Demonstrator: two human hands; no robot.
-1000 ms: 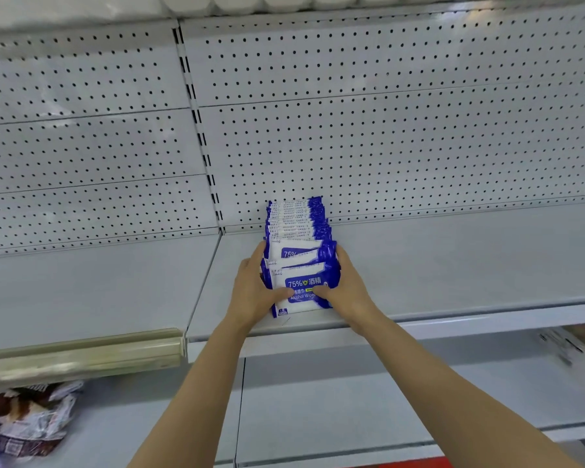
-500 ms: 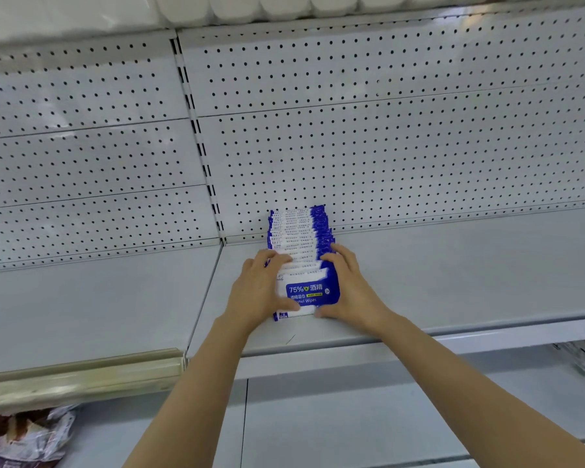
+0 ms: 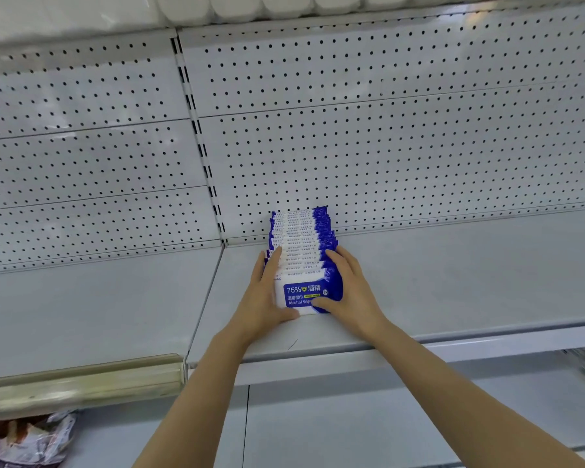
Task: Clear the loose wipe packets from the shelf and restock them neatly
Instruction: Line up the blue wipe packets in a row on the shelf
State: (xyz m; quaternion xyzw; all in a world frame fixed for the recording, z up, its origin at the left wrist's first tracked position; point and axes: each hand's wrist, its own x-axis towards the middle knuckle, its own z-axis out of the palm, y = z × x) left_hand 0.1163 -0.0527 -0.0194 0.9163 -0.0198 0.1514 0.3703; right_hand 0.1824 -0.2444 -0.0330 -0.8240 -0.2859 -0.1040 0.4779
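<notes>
Wipe packets in upright row on shelf; left hand, right hand flank front packet, fingers straight, pressing sides (nothing gripped). Risk: uneven squeeze buckles row, packets topple forward.

The wipe packets I am looking at are showing white middles with deep blue ends, and the front packet is carrying a blue panel with white lettering and a small yellow-green strip. The shelf is showing plain pale grey. The back panel is wearing a regular pattern of dark dots on white. The price rail is glinting yellowish and translucent.
</notes>
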